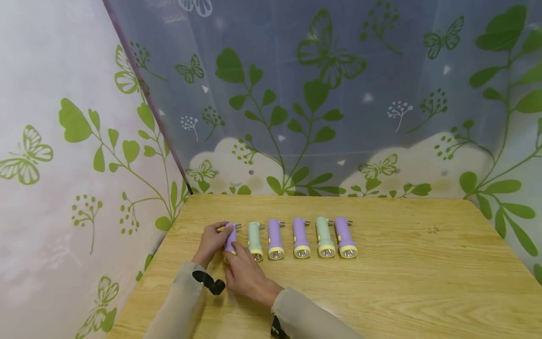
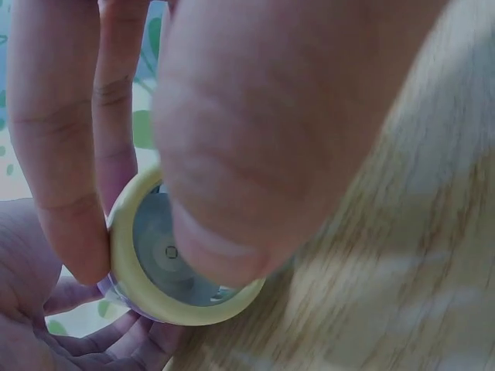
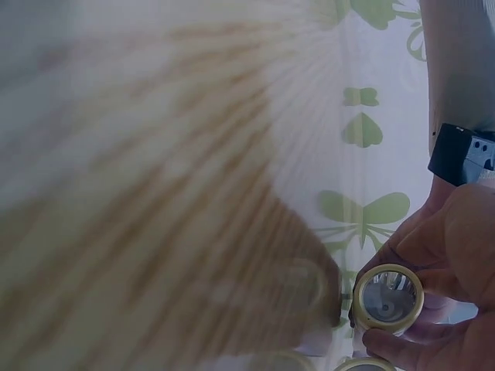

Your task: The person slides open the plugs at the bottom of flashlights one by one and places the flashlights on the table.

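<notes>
At the left end of a row, a purple flashlight (image 1: 230, 241) with a pale yellow lens rim lies between both hands. My left hand (image 1: 211, 242) grips its rear part, near the metal plug prongs. The right hand (image 1: 247, 273) holds the lens end from the front. Close up in the left wrist view, a thumb partly covers the flashlight's round lens (image 2: 158, 255), and fingers press the side of the rim. In the right wrist view the flashlight (image 3: 388, 297) faces the camera, with fingers around it. Its lower side is hidden in the head view.
Beside it stretches a row of flashlights: a green flashlight (image 1: 254, 238), purple flashlights (image 1: 275, 235), another green flashlight (image 1: 323, 233) and a purple flashlight (image 1: 342, 230) at the right end. Prongs stick out near their rear ends. Patterned fabric (image 1: 271, 117) hangs behind the wooden table (image 1: 402, 282).
</notes>
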### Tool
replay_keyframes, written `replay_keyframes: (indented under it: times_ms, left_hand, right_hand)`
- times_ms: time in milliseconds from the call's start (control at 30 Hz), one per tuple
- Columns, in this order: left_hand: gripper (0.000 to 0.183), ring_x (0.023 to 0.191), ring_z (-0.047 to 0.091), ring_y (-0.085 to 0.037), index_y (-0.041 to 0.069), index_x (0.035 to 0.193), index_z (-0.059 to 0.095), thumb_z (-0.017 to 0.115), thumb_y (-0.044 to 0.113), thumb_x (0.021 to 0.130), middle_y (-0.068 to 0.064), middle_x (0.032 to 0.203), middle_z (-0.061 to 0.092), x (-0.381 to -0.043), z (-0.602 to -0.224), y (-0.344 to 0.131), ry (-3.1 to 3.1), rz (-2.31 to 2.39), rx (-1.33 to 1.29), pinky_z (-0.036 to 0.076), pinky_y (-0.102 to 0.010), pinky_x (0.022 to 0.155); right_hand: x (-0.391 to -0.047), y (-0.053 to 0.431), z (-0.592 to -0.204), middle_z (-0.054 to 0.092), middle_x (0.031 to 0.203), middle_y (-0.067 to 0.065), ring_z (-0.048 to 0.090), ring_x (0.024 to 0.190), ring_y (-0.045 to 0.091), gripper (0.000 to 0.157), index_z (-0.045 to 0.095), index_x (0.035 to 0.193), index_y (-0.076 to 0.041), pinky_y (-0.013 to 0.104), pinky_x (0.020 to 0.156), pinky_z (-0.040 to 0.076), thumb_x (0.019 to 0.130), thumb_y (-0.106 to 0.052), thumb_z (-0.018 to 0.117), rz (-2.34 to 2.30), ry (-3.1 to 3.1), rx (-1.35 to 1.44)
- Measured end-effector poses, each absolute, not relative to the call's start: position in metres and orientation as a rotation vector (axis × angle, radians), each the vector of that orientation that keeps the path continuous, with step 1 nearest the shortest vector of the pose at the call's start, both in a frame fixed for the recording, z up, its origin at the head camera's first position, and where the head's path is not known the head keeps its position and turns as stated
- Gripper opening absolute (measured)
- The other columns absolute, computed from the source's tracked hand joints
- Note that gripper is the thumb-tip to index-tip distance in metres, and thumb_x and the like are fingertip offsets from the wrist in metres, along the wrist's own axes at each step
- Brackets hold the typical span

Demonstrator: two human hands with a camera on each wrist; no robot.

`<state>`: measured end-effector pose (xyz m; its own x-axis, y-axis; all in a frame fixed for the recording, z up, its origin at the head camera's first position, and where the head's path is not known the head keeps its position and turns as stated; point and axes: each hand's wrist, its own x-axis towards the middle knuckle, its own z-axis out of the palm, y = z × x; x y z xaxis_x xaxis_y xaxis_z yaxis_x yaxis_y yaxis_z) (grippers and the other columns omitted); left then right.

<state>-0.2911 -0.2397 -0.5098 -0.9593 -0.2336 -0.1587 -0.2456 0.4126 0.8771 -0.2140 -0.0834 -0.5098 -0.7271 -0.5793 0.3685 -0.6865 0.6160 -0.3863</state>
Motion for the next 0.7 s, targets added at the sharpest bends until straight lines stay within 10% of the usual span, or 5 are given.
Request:
replay_keyframes:
  times_ms: [700]
  left_hand:
    - [0.050, 0.089, 0.066, -0.022, 0.002, 0.141, 0.057, 0.061, 0.031, 0.101, -0.027, 0.121, 0.067, -0.2942, -0.5112, -0.2398, 2.693, 1.515, -0.456, 0.054, -0.024, 0.063]
  right_hand:
    - [-0.2187, -0.0874, -0.5144, 0.051, 0.147, 0.023, 0.055, 0.133, 0.035, 0.039, 0.063, 0.131, -0.004, 0.045, 0.111, 0.049, 0.092, -0.009, 0.061, 0.785, -2.688, 1.030]
